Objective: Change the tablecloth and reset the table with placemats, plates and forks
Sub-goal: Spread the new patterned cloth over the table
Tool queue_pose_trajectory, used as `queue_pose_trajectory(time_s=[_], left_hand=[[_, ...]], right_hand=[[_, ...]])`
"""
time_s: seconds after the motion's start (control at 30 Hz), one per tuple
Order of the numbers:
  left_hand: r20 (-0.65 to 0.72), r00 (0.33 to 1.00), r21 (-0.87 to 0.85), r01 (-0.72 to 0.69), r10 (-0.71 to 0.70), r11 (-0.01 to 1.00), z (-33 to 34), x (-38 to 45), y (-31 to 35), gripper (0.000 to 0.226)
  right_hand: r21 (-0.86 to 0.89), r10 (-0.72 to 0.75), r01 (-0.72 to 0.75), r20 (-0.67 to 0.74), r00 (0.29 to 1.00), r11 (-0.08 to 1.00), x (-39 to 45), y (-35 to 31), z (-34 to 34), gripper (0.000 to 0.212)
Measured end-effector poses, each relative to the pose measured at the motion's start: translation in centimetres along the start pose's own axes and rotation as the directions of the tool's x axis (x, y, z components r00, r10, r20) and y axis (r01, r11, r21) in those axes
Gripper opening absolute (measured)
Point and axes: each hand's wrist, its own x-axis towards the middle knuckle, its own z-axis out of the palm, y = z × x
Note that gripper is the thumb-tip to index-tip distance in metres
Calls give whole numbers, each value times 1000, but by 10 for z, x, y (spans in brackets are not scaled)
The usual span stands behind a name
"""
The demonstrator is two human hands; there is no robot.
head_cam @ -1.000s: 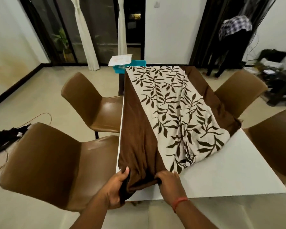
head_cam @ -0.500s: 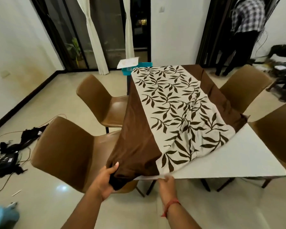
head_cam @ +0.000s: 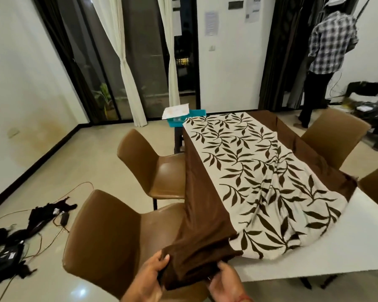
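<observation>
At 6 o'clock both hands grip the near corner of the tablecloth: the left hand curls round its bunched brown border, the right hand pinches the same fold from beneath. The cloth, cream with dark leaves, lies rumpled across the white table, leaving the corner at 4 o'clock bare. Two brown chairs stand at 9 o'clock. A teal tray sits at 12 o'clock beyond the far edge.

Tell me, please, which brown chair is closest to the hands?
The near chair left of the table; its seat sits beside the left hand, unlike the others.
</observation>
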Motion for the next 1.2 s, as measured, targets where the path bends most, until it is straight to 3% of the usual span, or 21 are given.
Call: queue_pose_trajectory(time_s=[0.07,0.2,0.27,0.3,0.33,0.37,0.4,0.47,0.53,0.57,0.63,0.7,0.77,0.8,0.83,0.93,1.0,1.03,1.1,1.17,1.2], left_hand=[[18,1000,-74,5,-3,997,-18,15,12,30],[-165,986,-111,-6,-13,994,-39,57,22,24],[-319,946,133,-12,54,991,-45,77,15,20],[-376,914,376,-1,154,926,-44,80,12,24],[-381,881,616,16,281,788,-41,78,10,28],[-294,861,777,-37,415,629,-35,72,9,25],[-107,886,843,-160,452,514,-26,67,4,17],[279,933,760,-359,227,542,-3,56,-9,18],[474,879,746,-369,-54,554,9,52,-19,40],[502,861,768,-401,-80,499,13,53,-22,40],[522,853,748,-473,28,466,17,61,-23,29],[526,844,747,-518,108,417,21,65,-19,30],[525,850,730,-476,44,490,22,63,-13,33],[521,853,732,-445,-2,516,24,59,-13,34],[518,855,742,-434,-25,511,26,55,-13,34],[497,866,796,-431,-53,425,24,55,-13,31],[499,864,821,-449,-63,352,17,63,-7,26],[504,861,825,-460,-61,327,13,66,-4,25],[496,867,823,-452,-47,343,6,66,3,24],[498,866,805,-444,-40,393,0,62,7,28],[510,859,793,-452,-40,408,-3,60,9,30]], right_hand=[[-33,-64,63,-33,997,997,9,16,16,24],[-74,-166,151,-271,948,986,15,44,11,31],[-99,-283,265,-318,905,959,9,49,9,36],[-203,-380,328,-332,863,922,5,50,9,39],[-365,-484,364,-326,812,857,-1,51,10,42],[-532,-571,366,-294,766,764,-3,52,11,46],[-671,-646,356,-240,725,650,-8,54,12,49],[-865,-745,344,-50,665,365,-15,60,14,46],[-912,-741,396,189,644,111,-20,68,16,33],[-897,-719,434,251,648,78,-21,71,15,29],[-847,-690,497,245,681,190,-23,71,6,29],[-676,-648,537,114,753,505,-27,65,-3,28],[-261,-531,507,-26,847,822,-27,62,-8,25],[-133,-496,490,-21,868,862,-29,61,-7,26],[-176,-503,497,9,864,850,-29,62,-5,28],[-532,-530,564,235,815,631,-29,75,8,31],[-675,-430,553,366,825,488,-26,89,10,17],[-693,-397,533,368,841,486,-25,92,7,6],[-559,-456,482,199,868,674,-20,92,-4,8],[-199,-426,396,-142,893,896,-10,79,-14,18],[-10,-353,360,-235,906,933,-5,68,-19,29]])
